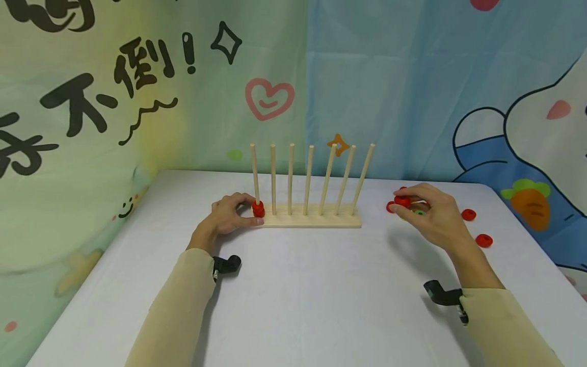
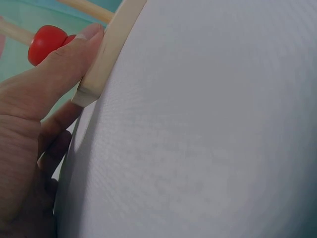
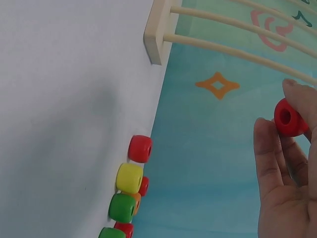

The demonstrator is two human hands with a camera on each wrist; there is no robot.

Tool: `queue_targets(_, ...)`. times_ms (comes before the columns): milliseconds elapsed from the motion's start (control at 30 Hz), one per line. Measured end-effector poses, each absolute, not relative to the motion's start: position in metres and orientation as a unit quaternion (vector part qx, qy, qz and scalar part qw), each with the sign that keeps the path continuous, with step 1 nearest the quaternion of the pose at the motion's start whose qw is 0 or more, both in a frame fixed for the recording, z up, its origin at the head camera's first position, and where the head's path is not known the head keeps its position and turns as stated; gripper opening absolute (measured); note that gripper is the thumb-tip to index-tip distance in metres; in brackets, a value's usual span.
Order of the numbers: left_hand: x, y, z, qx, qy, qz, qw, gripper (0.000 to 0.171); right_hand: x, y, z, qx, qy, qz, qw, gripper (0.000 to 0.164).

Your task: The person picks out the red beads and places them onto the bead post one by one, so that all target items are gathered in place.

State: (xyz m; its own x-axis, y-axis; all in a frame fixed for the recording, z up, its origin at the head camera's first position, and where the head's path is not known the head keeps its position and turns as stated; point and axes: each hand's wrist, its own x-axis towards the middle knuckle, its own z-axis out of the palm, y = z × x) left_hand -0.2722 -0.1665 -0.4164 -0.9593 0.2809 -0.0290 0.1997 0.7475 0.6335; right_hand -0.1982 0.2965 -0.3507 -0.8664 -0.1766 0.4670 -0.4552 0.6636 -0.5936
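A wooden base (image 1: 316, 221) with a row of several upright pegs stands toward the back of the table. My left hand (image 1: 229, 213) grips its left end; in the left wrist view the thumb (image 2: 74, 57) presses along the base's front face. Red beads (image 1: 258, 208) are threaded low on the leftmost peg, partly covered by that thumb in the left wrist view. Over at the right, my right hand (image 1: 433, 211) pinches a red bead (image 3: 288, 118) between thumb and fingers, held above the table with its hole showing.
Loose beads lie on the table under and beyond my right hand: a red bead (image 3: 140, 148), a yellow bead (image 3: 130, 178), a green bead (image 3: 122, 207) and others partly hidden. Two red beads (image 1: 483, 240) lie farther right. A printed cloth (image 1: 367, 76) hangs behind the table.
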Motion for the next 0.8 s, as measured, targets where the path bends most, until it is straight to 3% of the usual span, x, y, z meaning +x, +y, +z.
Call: queue_targets(800,-0.274,-0.167,-0.419,0.124,0.931,0.337,0.06,0.058,-0.209,0.258,-0.351,0.213,-0.875,0.391,0.192,0.031)
